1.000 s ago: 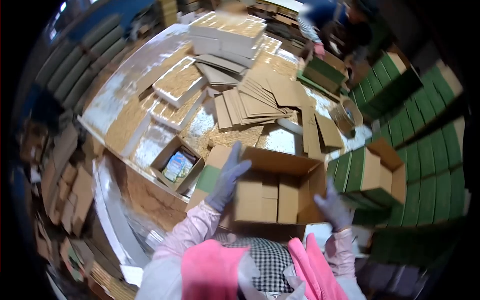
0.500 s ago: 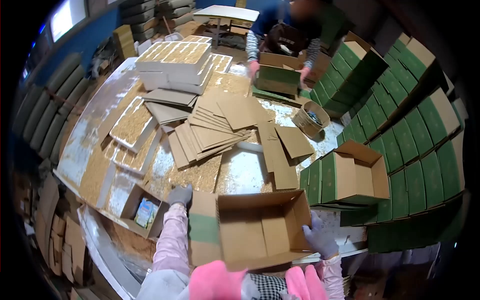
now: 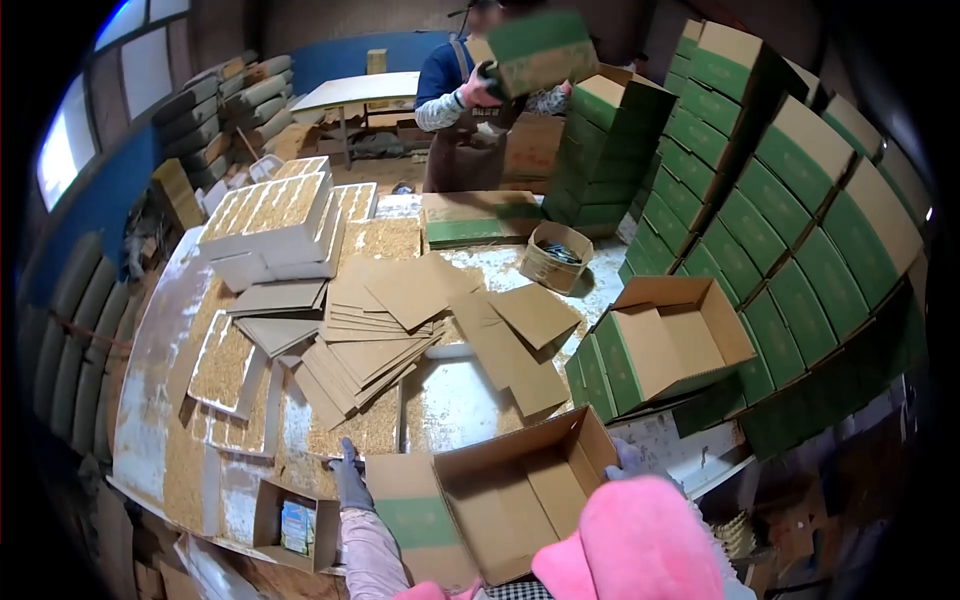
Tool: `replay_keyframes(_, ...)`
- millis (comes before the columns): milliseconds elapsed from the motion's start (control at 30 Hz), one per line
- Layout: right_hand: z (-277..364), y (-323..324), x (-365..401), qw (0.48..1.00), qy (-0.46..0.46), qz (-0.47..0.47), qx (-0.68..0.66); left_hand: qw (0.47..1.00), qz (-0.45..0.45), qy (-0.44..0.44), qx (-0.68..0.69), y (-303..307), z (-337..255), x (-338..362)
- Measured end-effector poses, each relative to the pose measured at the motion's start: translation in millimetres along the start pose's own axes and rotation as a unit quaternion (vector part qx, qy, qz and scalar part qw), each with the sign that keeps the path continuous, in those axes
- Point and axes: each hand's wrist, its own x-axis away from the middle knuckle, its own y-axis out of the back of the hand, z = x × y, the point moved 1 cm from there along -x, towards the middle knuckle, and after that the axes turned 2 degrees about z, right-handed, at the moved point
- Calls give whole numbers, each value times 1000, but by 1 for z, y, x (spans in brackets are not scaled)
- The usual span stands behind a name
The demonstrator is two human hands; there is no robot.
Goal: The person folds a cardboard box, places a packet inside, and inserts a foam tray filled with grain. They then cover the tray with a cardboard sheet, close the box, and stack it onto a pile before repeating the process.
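An open cardboard box (image 3: 535,490) lies in front of me, its brown inside facing up. Its left flap (image 3: 412,520) carries a green band and is folded outward. My left hand (image 3: 352,480), in a grey glove, is at the flap's far left corner with its fingers stretched out and apart. At the box's right wall, my right hand (image 3: 628,460), also gloved, grips the edge; pink cloth (image 3: 645,540) hides part of that hand. A small open box (image 3: 268,520) holding a blue-and-white packet (image 3: 297,527) stands left of my left hand.
Loose cardboard sheets (image 3: 390,310) spread across the table. Foam trays (image 3: 265,225) of tan material stand at the left. Green boxes (image 3: 720,260) are stacked high on the right, beside another open box (image 3: 685,330). Across the table, a person (image 3: 470,130) holds up a green box (image 3: 540,55).
My view has tilted up. The box before me now sits slanted, its right side raised in view. The other person has stood upright and lifted a green box from the table.
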Motion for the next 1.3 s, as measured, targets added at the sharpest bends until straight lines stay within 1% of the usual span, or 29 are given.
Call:
replay_keyframes(33, -10, 0, 0, 1000, 29, 2, 4, 1000, -2, -10, -25, -8, -6, 14)
replay_keyframes(67, -20, -1, 0, 998, 58, 4, 8, 999, -1, -40, -10, -9, -1, 8)
replay_keyframes(100, -52, -3, -5, 994, 76, 3, 81, 998, 2, -70, 5, -10, 5, 1)
replay_keyframes(133, -54, -1, -1, 992, 45, 3, 116, 995, 5, -101, 20, -13, 8, -4)
replay_keyframes(167, -56, 0, 3, 988, 14, 6, 152, 995, -7, -96, 16, -12, 13, -6)
replay_keyframes(200, -41, 11, 9, 987, -62, 9, 149, 994, -16, -104, 21, -19, 9, 3)
replay_keyframes(233, -51, 14, 11, 990, -21, 3, 137, 993, -24, -113, 27, -26, 6, 11)
replay_keyframes(333, -33, 19, 19, 996, 35, -17, 76, 987, -131, -90, -5, -15, 10, -21)
replay_keyframes(367, -33, 21, 21, 998, 5, 1, 59, 987, -137, -82, 28, -21, 2, -9)
replay_keyframes(467, -16, 30, 28, 996, 2, 19, 91, 993, -100, -23, 54, 0, 5, -20)
replay_keyframes(500, -24, 29, 28, 995, 15, 7, 99, 995, -89, -29, 42, 9, 0, -23)
replay_keyframes(567, -46, 25, 24, 992, 42, -17, 115, 980, -46, -192, 28, 20, -29, -36)
replay_keyframes(600, -44, 24, 25, 989, 20, -13, 144, 962, -25, -272, 21, 20, -44, -35)
replay_keyframes(667, -34, 24, 25, 979, -22, -4, 205, 956, -118, -264, -55, -26, -113, 24)
replay_keyframes(733, -22, 18, 25, 981, -31, 9, 190, 906, -174, -351, -163, 28, -117, -58)
replay_keyframes(767, -16, 17, 23, 982, -33, 13, 183, 963, 19, -264, -51, 13, -152, 0)
replay_keyframes(800, -12, 18, 19, 986, -30, 0, 162, 977, 77, -197, 36, 35, -159, -14)
replay_keyframes(867, -8, 12, 19, 993, -32, -15, 112, 971, 140, -186, 58, 68, -174, -9)
replay_keyframes(900, -19, 9, 12, 999, 28, 15, -21, 973, 170, -117, 104, 43, -193, 58)
replay_keyframes(933, -21, 4, 11, 998, 62, 7, -15, 972, 188, -102, 94, 43, -206, 88)
replay_keyframes(1000, -22, -5, 10, 991, 131, -15, -1, 972, 201, -107, 52, 46, -226, 124)
replay_keyframes(1033, -20, -7, 5, 988, 153, -8, 7, 966, 231, -99, 56, 40, -231, 143)
replay_keyframes(1067, -15, -13, 0, 985, 170, 3, 13, 961, 250, -114, 30, 32, -236, 162)
replay_keyframes(1133, -10, -35, -13, 984, 177, 10, 10, 947, 286, -141, -26, 15, -243, 191)
replay_keyframes(1167, -9, -48, -25, 986, 167, 5, 2, 954, 275, -116, 2, 2, -241, 201)
replay_keyframes(1200, -3, -58, -35, 987, 158, -3, -4, 954, 274, -123, -23, -10, -238, 205)
replay_keyframes(1233, 6, -62, -44, 991, 136, 0, -10, 956, 273, -101, 16, -40, -231, 226)
replay_keyframes(1267, 16, -70, -51, 994, 111, 4, -18, 953, 290, -83, 23, -52, -219, 223)
replay_keyframes(1300, 24, -79, -56, 996, 86, 9, -28, 953, 298, -22, 42, -70, -211, 231)
